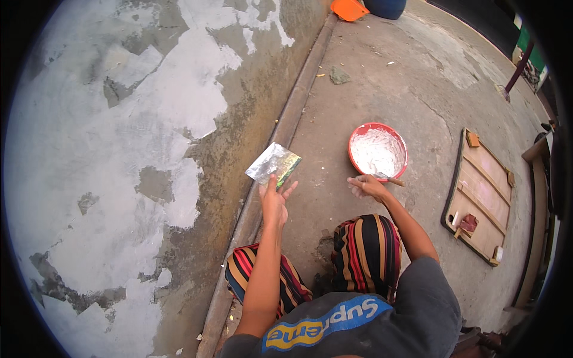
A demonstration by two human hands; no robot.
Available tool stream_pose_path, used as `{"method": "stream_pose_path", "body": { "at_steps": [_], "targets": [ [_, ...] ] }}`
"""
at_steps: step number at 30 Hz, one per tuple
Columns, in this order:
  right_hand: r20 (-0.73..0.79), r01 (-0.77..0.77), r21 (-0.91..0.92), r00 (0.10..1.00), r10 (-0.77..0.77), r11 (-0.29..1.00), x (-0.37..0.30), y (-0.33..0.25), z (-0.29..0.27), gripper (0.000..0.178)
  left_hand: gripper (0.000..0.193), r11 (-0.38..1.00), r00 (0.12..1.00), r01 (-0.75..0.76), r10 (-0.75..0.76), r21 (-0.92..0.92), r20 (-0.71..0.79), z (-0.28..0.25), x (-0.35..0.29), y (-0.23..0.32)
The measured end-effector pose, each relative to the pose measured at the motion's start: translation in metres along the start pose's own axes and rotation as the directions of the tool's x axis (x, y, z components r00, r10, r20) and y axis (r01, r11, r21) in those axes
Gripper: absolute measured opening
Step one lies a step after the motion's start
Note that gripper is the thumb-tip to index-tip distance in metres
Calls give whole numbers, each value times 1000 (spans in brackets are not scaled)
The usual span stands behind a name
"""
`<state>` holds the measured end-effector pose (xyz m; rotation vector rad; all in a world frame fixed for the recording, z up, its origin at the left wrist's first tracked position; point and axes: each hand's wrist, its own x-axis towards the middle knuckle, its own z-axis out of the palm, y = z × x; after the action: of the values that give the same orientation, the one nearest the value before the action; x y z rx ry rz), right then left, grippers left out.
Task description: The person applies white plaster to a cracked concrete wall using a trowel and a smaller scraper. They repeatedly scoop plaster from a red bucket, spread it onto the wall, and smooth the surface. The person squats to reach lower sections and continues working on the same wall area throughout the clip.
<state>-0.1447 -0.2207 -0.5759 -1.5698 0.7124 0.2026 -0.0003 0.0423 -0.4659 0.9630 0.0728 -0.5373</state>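
Observation:
My left hand (274, 200) holds up a flat rectangular sheet (273, 163), silvery and smeared grey-white, with a green and yellow edge, close to the wall's foot. Its index finger lies against the sheet, and some other fingers stick out to the side. A red bowl (352, 156) of white putty (376, 150) stands on the ground ahead to the right. Across its near rim lies a putty knife with a wooden handle (395, 181). My right hand (369, 187) is just beside that knife, fingers loosely extended to the left with white smears on them; I see nothing held in it.
Patchy white coating covers the grey wall (155, 185) on my left, with a raised ledge (298, 113) along its base. A framed wooden board (484, 194) lies to the right. Farther off are a stone (339, 75), an orange dustpan-like piece (349, 9) and a blue barrel (385, 7).

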Motion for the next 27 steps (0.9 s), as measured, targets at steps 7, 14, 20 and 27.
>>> {"method": "stream_pose_path", "body": {
  "at_steps": [7, 14, 20, 27],
  "targets": [
    [-271, 2, 628, 938, 216, 778, 24, 101, -8, 66, 52, 965, 998, -65, 61, 255, 22, -5, 12, -13],
    [-226, 104, 897, 943, 244, 429, 67, 147, -32, 58, 37, 941, 1000, 9, -18, 339, 23, 6, 4, -13],
    [-274, 120, 868, 925, 263, 482, 58, 145, -24, 47, 49, 970, 996, 84, -75, 229, -47, -7, 14, -22],
    [-204, -107, 708, 915, 347, 698, -10, 192, -1, 48, 42, 966, 966, 235, -221, -108, 132, 12, 9, -25]
  ]
}}
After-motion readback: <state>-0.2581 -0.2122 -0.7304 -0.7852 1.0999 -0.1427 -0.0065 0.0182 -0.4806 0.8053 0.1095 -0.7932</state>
